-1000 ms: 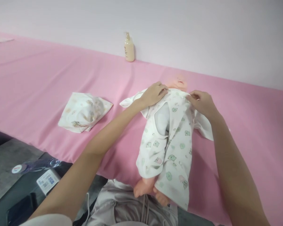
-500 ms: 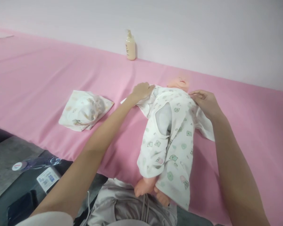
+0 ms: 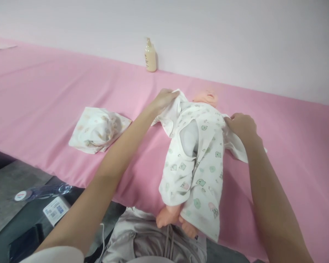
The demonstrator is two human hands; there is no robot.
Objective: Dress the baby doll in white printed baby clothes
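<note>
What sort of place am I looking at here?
Possibly a baby-care practice area: a doll in a printed outfit lies on a long pink-covered table, with a pump bottle standing by the wall.

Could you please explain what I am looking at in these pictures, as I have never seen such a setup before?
Certainly. There is no machine here: you see a person's bare left hand and right hand. The view comes from a camera worn on the head, looking forward and down. A doll lies face up on a pink sheet, in or under white patterned clothes. Each hand pinches the clothes near one shoulder. To the left lies a bunched patterned cloth, and a pump bottle stands upright at the back, near the wall.
</note>
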